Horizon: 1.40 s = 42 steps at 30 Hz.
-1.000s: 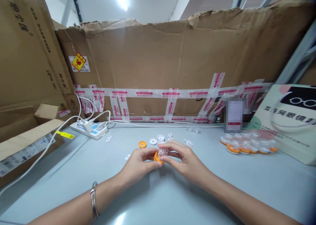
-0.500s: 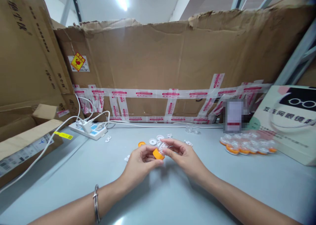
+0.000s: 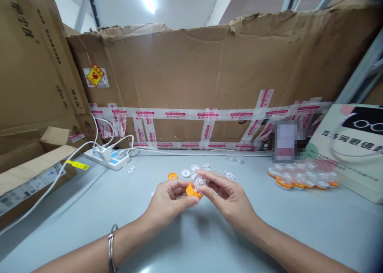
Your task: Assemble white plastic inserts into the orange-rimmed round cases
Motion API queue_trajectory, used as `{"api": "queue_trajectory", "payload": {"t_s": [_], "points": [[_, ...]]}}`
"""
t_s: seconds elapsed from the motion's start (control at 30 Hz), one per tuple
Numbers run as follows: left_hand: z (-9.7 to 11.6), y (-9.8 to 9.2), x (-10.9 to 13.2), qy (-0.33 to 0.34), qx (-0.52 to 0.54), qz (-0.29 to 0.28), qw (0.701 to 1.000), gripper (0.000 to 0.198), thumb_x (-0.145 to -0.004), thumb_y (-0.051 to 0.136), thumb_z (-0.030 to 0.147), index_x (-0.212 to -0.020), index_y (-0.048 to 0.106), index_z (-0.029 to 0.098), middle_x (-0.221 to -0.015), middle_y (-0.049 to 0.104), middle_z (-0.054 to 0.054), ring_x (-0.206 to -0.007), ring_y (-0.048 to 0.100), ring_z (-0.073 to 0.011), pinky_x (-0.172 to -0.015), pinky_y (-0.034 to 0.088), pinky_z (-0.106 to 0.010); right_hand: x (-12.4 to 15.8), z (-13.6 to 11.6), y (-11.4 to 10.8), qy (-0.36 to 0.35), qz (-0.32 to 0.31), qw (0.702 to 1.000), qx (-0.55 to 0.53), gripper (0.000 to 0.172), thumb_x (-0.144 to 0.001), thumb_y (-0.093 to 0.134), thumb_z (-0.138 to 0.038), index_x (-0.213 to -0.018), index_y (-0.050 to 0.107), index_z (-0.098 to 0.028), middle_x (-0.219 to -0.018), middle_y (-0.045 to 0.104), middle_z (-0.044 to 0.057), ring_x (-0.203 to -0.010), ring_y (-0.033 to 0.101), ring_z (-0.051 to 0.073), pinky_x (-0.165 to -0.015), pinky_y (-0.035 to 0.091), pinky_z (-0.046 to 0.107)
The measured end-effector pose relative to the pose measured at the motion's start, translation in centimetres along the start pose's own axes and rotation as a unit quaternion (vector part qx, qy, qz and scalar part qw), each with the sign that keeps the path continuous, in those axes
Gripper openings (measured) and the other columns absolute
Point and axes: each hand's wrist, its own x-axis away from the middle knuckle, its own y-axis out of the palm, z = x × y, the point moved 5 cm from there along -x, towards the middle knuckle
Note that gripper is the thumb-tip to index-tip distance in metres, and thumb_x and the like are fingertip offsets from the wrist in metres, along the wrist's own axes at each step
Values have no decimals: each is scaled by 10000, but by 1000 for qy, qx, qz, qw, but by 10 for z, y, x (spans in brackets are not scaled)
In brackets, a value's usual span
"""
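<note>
Between finger and thumb, my left hand (image 3: 167, 200) grips a round orange plastic cap (image 3: 192, 191), tilted above the table. My right hand (image 3: 229, 195) pinches a small white perforated plastic piece (image 3: 200, 181) at the cap's upper side; whether it sits inside the cap is hidden by the fingers. Just beyond the hands lie another orange ring (image 3: 172, 176), a white ring (image 3: 186, 173) and a second white ring (image 3: 195, 168). A loose white perforated piece (image 3: 229, 175) rests behind my right hand, and a similar small piece (image 3: 206, 166) is near the rings.
Several clear-topped orange and white round pieces (image 3: 302, 179) are grouped at the right, by a printed box (image 3: 350, 153). Clear plastic parts (image 3: 235, 158) lie at the back. A power strip (image 3: 110, 159) with cables and small white discs (image 3: 131, 169) are on the left. Cardboard (image 3: 179, 73) walls the back.
Both hands have shifted slightly, and the orange cap is turned a little. More of the white perforated piece shows above it. The view has moved slightly.
</note>
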Motion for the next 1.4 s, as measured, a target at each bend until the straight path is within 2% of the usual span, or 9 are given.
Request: {"api": "queue_trajectory", "payload": {"t_s": [0.17,0.3,0.5,0.8,1.03,1.13,1.27,1.33,1.4], "points": [[0,-1,2,45,-39,28,998,271,-624,722,271,-837,620,139,-860,679,-59,-816,628,-189,-783,472,-307,1,5,1,-14,12,999,37,249,-735,631,-305,-968,656,-219,-992,664,54,-881,625,192,-797,534,324],[-2,-1,-2,30,-46,20,998,299,-619,727,304,-830,593,141,-857,670,-63,-818,622,-189,-782,463,-311,-2,10,0,23,13,999,34,272,-716,639,-314,-965,663,-209,-970,678,54,-826,639,189,-776,541,337],[-5,2,-7,12,-14,-20,1000,311,-636,716,292,-851,541,149,-859,641,-52,-835,601,-171,-780,448,-293,-6,9,-2,64,-32,997,31,318,-773,570,-356,-1054,643,-229,-1108,645,57,-1053,567,229,-936,431,406],[-5,1,1,98,-176,17,979,175,-689,648,178,-816,534,139,-831,618,-51,-807,604,-183,-788,467,-316,-3,19,4,78,10,997,15,279,-693,641,-404,-833,575,-172,-721,631,17,-678,605,159,-694,498,313],[-8,0,-6,102,-211,9,972,204,-699,643,156,-839,495,162,-868,592,-36,-837,595,-176,-800,473,-323,-1,23,9,76,-55,996,2,184,-786,545,-353,-887,485,-212,-819,563,-5,-787,574,141,-711,465,269],[-12,2,-6,78,-180,-14,980,337,-680,668,155,-946,462,179,-998,555,-57,-875,589,-174,-831,482,-350,-4,23,9,98,-62,993,-2,205,-756,569,-359,-854,469,-208,-800,550,-8,-783,573,144,-713,460,270],[-4,3,0,114,-194,-32,974,454,-730,638,193,-1113,396,228,-1222,435,-88,-1035,534,-191,-958,416,-405,-20,28,-18,131,-73,988,44,248,-696,599,-363,-815,452,-203,-714,574,-16,-684,576,148,-643,446,268],[2,3,3,144,-223,-39,963,391,-775,590,205,-1121,410,241,-1236,422,-80,-1074,508,-194,-970,410,-404,-31,34,-48,132,-76,975,161,206,-687,588,-331,-773,451,-204,-689,579,-19,-632,556,142,-580,416,249],[6,3,5,165,-248,-44,954,318,-803,550,203,-1100,442,239,-1195,449,-71,-1072,504,-189,-952,432,-389,-40,42,-85,145,-70,931,328,142,-676,566,-279,-727,456,-205,-626,562,-23,-607,542,150,-551,387,243]]}}
